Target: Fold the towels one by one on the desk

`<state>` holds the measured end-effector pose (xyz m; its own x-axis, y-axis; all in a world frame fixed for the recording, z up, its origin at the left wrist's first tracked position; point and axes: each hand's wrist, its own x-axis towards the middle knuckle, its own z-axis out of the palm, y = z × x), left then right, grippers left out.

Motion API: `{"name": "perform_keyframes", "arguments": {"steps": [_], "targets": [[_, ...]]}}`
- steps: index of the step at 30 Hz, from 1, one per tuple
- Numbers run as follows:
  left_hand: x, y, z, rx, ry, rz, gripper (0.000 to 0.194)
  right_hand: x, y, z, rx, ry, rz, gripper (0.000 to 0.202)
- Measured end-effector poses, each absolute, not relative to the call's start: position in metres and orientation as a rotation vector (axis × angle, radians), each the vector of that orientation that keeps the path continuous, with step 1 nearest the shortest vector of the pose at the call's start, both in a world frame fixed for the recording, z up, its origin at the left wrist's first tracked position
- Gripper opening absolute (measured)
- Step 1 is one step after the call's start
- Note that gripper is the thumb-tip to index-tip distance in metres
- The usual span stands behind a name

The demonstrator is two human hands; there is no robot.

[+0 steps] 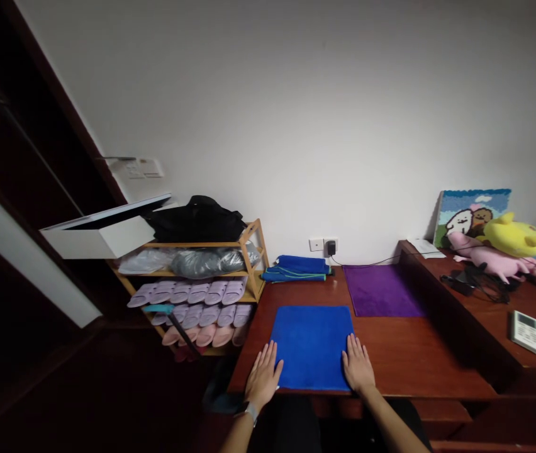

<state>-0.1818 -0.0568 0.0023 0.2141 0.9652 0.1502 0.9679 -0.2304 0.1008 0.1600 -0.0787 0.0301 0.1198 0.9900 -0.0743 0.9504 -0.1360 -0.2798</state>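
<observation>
A blue cloth (314, 348) lies spread flat on the reddish-brown wooden table (414, 358), close to its front edge. At the cloth's left edge rests my left hand (264, 376), palm down with the fingers stretched out. My right hand (358, 365) lies flat in the same way along the right edge. Neither hand grips anything. Behind the blue cloth, folded blue cloths with green edging (296, 269) sit by the wall. A purple cloth (384, 290) lies flat at the back right.
A wooden shoe rack (255, 251) holding several slippers (209, 291) and a black bag (197, 220) stands left of the table. A plug (331, 248) with a cable is in the wall. On the raised surface at right are plush toys (513, 236) and a calculator-like device (526, 331).
</observation>
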Motion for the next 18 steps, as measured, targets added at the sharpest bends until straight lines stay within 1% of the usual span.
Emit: {"name": "perform_keyframes", "arguments": {"steps": [3,7,11,14,18], "targets": [[-0.179,-0.055,-0.001,-2.425,-1.930,-0.297,0.063,0.158,-0.093,0.021,-2.167,-1.927,0.319,0.069],[-0.188,-0.052,-0.004,-2.436,-1.922,-0.288,0.063,0.157,-0.120,-0.004,-2.065,-1.909,0.262,0.067],[-0.183,-0.052,0.005,-2.371,-1.960,-0.329,0.064,0.156,-0.130,-0.015,-2.023,-1.918,0.248,0.066],[-0.145,-0.059,0.018,-2.411,-1.846,-0.451,0.062,0.155,-0.128,-0.016,-2.001,-1.887,0.228,0.066],[-0.050,-0.076,0.026,-2.774,-1.481,-0.487,0.059,0.157,-0.125,-0.019,-1.960,-1.860,0.207,0.065]]}}
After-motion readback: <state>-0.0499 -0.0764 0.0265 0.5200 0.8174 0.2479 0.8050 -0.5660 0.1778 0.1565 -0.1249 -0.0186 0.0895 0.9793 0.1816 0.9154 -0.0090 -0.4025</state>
